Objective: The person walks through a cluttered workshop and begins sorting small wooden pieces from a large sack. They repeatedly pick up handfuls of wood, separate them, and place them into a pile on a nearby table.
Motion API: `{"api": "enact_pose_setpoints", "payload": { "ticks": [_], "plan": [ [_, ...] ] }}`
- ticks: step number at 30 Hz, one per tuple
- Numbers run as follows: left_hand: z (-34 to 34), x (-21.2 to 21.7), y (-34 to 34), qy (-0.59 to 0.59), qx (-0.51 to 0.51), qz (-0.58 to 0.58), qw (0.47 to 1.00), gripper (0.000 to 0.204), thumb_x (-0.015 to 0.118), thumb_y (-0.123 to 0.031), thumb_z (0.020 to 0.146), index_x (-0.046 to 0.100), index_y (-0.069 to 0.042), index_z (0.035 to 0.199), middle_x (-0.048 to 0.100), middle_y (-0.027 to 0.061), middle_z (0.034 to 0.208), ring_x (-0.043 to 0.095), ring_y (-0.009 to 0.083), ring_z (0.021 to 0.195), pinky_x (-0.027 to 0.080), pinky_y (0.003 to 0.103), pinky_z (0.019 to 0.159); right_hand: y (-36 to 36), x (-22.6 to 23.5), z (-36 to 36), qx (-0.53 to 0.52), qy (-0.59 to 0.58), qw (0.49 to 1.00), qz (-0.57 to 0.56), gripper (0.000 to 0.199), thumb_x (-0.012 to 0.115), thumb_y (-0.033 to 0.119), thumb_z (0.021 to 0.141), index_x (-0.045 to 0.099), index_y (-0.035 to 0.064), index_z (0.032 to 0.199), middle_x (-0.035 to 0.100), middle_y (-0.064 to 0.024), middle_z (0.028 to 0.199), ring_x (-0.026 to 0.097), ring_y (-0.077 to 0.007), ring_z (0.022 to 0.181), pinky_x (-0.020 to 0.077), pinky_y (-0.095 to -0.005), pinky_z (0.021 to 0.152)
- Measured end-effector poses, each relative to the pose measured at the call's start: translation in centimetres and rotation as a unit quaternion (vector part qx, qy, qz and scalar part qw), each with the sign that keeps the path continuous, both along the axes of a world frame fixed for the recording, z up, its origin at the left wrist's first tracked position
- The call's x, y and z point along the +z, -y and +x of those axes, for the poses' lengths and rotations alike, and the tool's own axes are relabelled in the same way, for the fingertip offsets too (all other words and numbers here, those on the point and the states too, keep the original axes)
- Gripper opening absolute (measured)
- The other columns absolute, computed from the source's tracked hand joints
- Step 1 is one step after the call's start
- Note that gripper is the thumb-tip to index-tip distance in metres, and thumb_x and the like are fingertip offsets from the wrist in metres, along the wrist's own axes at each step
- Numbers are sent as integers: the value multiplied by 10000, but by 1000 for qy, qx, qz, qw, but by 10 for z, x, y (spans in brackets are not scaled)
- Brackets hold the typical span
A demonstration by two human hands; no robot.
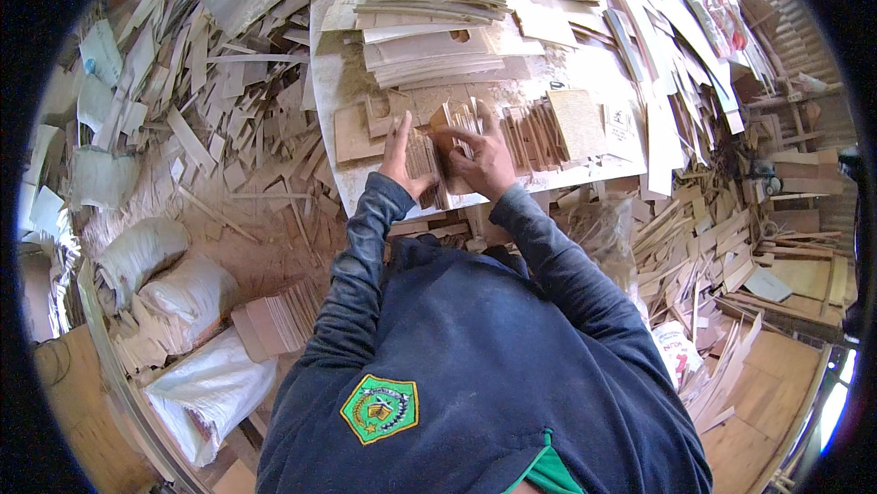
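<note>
At the near edge of the white table (pixel 607 168), a stack of thin wooden pieces (pixel 422 158) stands on edge between my hands. My left hand (pixel 402 165) presses along the stack's left side, thumb near the front and fingers stretched toward the back. From the right, my right hand (pixel 484 158) closes on the other side, its fingers bent around some of the pieces; its grip is partly hidden. A row of similar upright wooden pieces (pixel 534 138) stands just right of it, ending at a wider board (pixel 578 124). Left of my left hand lies a flat wooden piece (pixel 358 135).
Piled wooden sheets (pixel 429 55) cover the table's far part, with long strips (pixel 639 46) along its right side. Wood offcuts (pixel 237 92) heap the floor at left. White sacks (pixel 192 293) and a stack of boards (pixel 279 318) sit at lower left.
</note>
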State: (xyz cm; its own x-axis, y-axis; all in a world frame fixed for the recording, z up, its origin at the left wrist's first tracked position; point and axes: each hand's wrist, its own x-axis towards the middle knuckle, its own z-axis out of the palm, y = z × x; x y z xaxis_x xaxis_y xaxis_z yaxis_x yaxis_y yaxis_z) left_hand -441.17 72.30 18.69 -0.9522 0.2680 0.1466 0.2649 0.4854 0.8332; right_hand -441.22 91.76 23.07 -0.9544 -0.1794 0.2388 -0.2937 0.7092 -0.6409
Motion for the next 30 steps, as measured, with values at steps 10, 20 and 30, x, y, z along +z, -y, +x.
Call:
{"api": "enact_pose_setpoints", "payload": {
  "ticks": [10, 20, 30],
  "plan": [
    [2, 3, 1, 12, -26, 86, 996, 1147, 809, -74, 636, 92, -53, 1531, 198, 181, 1570, 197, 284, 1452, 192, 350, 1179, 9, 12, 2, -2, 46, 997, 67, 454, 791, 519, 709, 695, 210, 1028, 240, -320, 1481, 334, -507, 1332, 333, -497, 1089],
    [3, 8, 3, 38, -38, 87, 995, 1189, 848, -174, 667, 44, -71, 1537, 181, 150, 1583, 238, 274, 1436, 231, 354, 1167, -3, -1, -1, 17, 32, 999, 39, 423, 801, 435, 723, 678, 205, 1056, 218, -318, 1488, 302, -510, 1347, 346, -498, 1084],
    [3, 3, 3, 28, -28, 86, 996, 1157, 772, -20, 650, 40, -103, 1542, 166, 132, 1590, 243, 244, 1434, 280, 355, 1153, 14, 14, 9, -46, 46, 992, 109, 522, 718, 506, 758, 638, 191, 1166, 190, -348, 1494, 300, -520, 1346, 304, -528, 1089]
  ]
}}
